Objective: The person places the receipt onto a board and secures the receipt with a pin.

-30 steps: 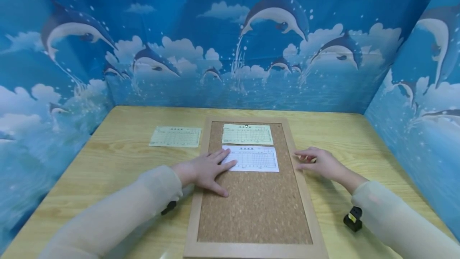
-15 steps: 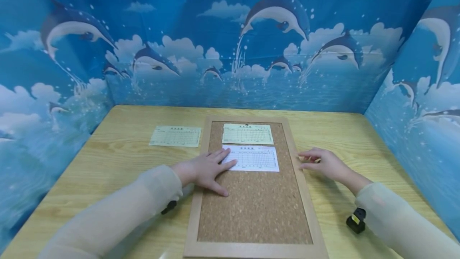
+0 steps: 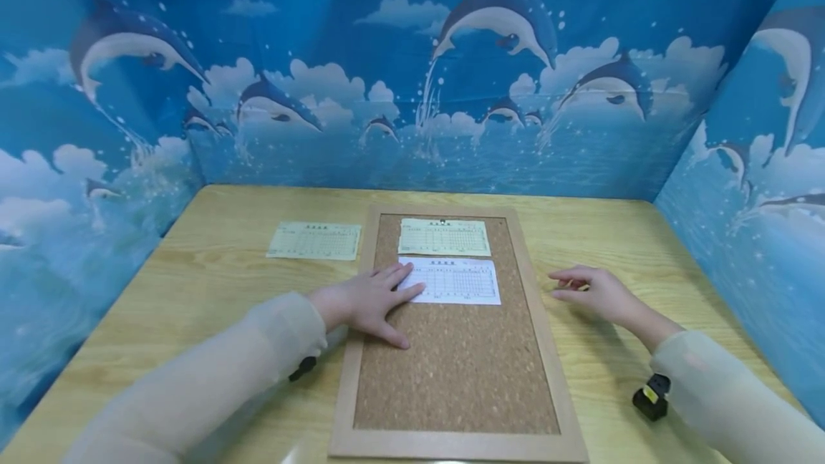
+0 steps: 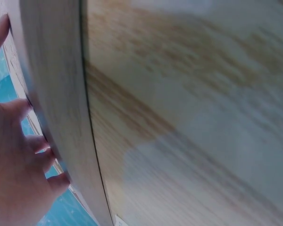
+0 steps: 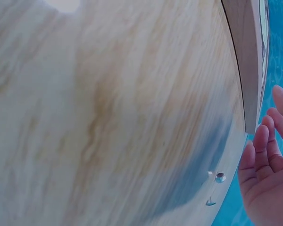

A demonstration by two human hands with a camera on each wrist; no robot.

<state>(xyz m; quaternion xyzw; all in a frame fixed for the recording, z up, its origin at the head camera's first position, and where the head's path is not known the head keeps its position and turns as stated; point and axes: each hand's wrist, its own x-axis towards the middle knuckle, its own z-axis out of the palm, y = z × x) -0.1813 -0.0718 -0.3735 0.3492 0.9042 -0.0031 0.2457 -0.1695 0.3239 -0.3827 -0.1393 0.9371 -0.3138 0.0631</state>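
A cork board (image 3: 457,371) in a pale wooden frame lies on the table. My left hand (image 3: 370,303) rests on it with spread fingers, the fingertips pressing the left end of a white printed slip (image 3: 460,281). Above that slip, a pale green printed slip (image 3: 445,238) has a small pin (image 3: 442,222) at its top edge. Right of the board, my right hand (image 3: 599,292) hovers over the table with loosely bent fingers and nothing visible between them. In the right wrist view, a silver thumbtack (image 5: 220,177) and another thumbtack (image 5: 211,202) lie on the tabletop near that hand.
Another pale green slip (image 3: 314,241) lies on the table (image 3: 213,263), left of the board. A blue curtain (image 3: 361,41) printed with dolphins surrounds the table at the back and both sides. Each sleeve cuff has a black device beneath it.
My right hand has drawn away from the board's right edge, moving to the right over the table. The left hand and the slips keep their places on the board.
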